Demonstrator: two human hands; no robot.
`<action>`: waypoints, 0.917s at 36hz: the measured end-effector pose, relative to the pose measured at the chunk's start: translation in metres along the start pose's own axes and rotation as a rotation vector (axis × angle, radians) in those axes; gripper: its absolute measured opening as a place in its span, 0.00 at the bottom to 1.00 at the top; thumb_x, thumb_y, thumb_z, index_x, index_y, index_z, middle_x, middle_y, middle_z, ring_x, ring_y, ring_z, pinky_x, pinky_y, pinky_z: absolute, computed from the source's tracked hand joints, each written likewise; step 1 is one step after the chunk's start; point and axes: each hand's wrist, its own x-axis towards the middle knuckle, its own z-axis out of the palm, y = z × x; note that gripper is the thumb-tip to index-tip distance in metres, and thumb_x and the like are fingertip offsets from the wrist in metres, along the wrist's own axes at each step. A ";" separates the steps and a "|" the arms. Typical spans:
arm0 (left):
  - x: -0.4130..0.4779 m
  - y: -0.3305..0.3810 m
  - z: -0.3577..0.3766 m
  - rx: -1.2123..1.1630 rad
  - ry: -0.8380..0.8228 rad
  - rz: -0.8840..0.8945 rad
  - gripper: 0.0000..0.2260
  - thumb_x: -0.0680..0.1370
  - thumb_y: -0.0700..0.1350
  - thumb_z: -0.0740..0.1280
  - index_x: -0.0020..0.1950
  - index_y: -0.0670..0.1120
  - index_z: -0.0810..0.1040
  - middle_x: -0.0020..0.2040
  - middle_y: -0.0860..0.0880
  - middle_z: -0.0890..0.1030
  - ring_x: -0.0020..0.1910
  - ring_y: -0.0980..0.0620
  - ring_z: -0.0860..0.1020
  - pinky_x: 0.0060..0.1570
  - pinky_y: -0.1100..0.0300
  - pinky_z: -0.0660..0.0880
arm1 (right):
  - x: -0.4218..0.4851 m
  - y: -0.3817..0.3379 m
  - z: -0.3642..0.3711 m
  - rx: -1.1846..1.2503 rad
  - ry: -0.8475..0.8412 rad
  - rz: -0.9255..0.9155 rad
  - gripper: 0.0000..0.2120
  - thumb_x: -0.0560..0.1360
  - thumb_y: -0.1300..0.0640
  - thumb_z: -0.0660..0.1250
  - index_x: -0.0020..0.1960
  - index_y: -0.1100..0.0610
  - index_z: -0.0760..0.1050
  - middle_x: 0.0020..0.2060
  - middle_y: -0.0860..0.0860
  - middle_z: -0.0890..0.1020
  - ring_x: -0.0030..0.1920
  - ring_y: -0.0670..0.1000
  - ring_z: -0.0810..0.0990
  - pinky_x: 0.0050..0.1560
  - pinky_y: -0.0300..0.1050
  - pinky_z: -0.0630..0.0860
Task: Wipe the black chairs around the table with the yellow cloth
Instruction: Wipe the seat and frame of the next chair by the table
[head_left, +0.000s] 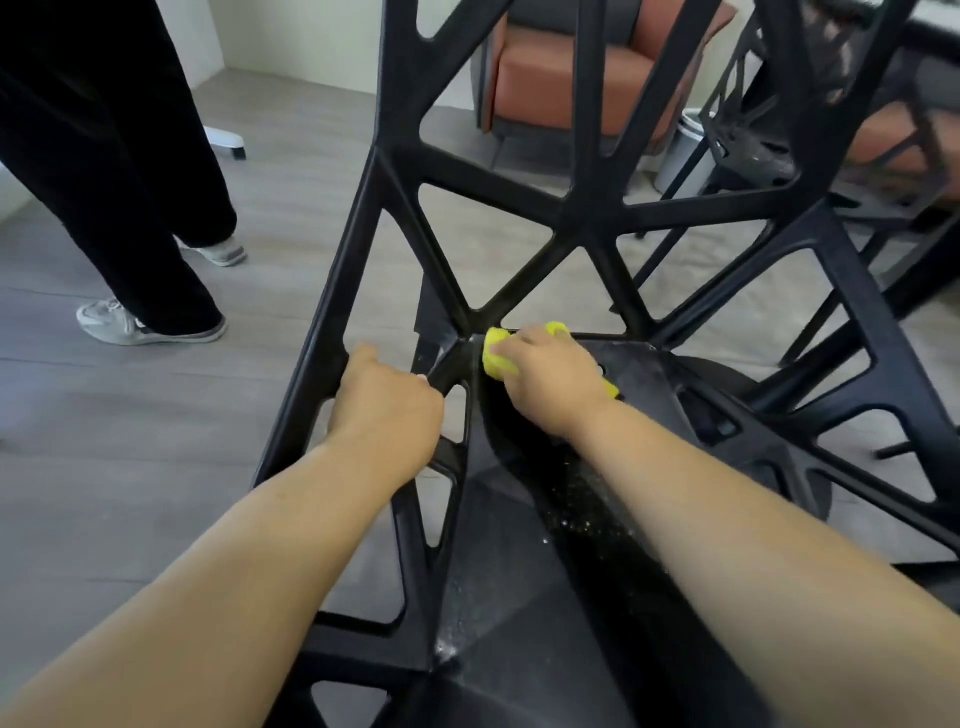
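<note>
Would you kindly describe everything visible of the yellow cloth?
The yellow cloth is bright yellow, soft-looking fabric, bunched into a wad. The right hand grips it and covers most of it; folds stick out ahead of it and beside the wrist. It is pressed on the seat of the black chair, at the corner where seat meets latticed back.

Upper left: a standing person's legs in loose black trousers (104, 156) and grey sneakers (148, 325), on a grey wood-grain floor (130, 441). Behind them, a white wheeled base (228, 140) lies near a white wall (291, 31). Upper centre: an orange armchair (545, 88) with dark grey sides. Upper right: a grey waste bin (680, 156) stands just beside the armchair.
</note>
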 end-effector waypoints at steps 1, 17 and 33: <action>0.000 0.000 -0.002 0.003 -0.007 -0.006 0.08 0.82 0.48 0.56 0.49 0.50 0.74 0.31 0.51 0.71 0.32 0.51 0.67 0.53 0.53 0.62 | -0.011 0.012 0.002 -0.028 -0.004 -0.057 0.15 0.78 0.57 0.59 0.63 0.52 0.74 0.61 0.55 0.73 0.57 0.62 0.70 0.47 0.51 0.71; 0.023 0.043 0.015 -0.266 -0.137 -0.011 0.23 0.79 0.40 0.54 0.75 0.39 0.58 0.77 0.38 0.40 0.75 0.37 0.49 0.66 0.50 0.62 | 0.005 0.012 0.009 0.046 0.094 0.285 0.08 0.71 0.59 0.62 0.50 0.54 0.73 0.45 0.53 0.79 0.49 0.57 0.77 0.46 0.48 0.68; 0.030 0.043 0.024 -0.353 -0.073 -0.012 0.20 0.77 0.40 0.57 0.70 0.38 0.67 0.77 0.38 0.44 0.72 0.37 0.56 0.65 0.51 0.65 | -0.018 0.074 0.007 0.094 0.138 0.573 0.14 0.73 0.58 0.62 0.58 0.52 0.76 0.55 0.55 0.78 0.54 0.62 0.76 0.50 0.48 0.70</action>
